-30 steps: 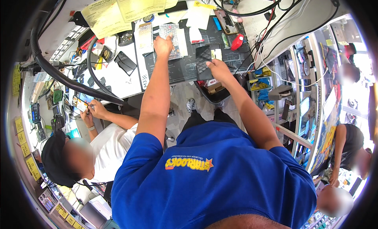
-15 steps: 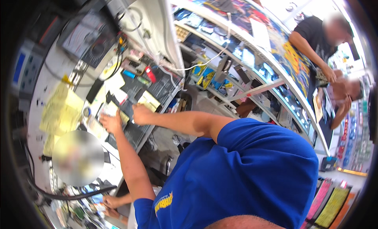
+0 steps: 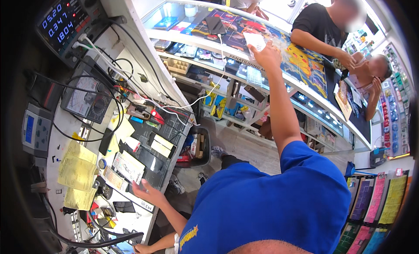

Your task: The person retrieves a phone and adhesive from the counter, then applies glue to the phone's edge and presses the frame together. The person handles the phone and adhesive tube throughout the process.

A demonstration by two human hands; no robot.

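A: Small white card or slip (image 3: 254, 40), pinched in right hand (image 3: 267, 56), arm stretched far out over the glass display counter (image 3: 305, 86). Held up high, flat face outward, probably for passing across or showing to the people on the far side.

B: Left hand (image 3: 140, 189)?

A: Down at the near edge of the dark rubber work mat (image 3: 144, 160) on the white workbench (image 3: 65, 136). Fingers half-curled, touching the mat edge beside a pale printed slip (image 3: 128, 166); gripping or merely resting, cannot tell. Likely bracing during the reach.

B: Around the mat?

A: Yellow paper forms (image 3: 77, 173) stacked to the left, within easy reach. Analogue meter with round dial (image 3: 83, 101) and black bench power supply with lit digits (image 3: 70, 20) pushed to the back, cables trailing forward to the mat.

B: Others nearby?

A: Person in black shirt (image 3: 321, 24) leaning on the counter opposite. Another person's hand (image 3: 140, 248) low at the bench edge, apart from the wearer's own.
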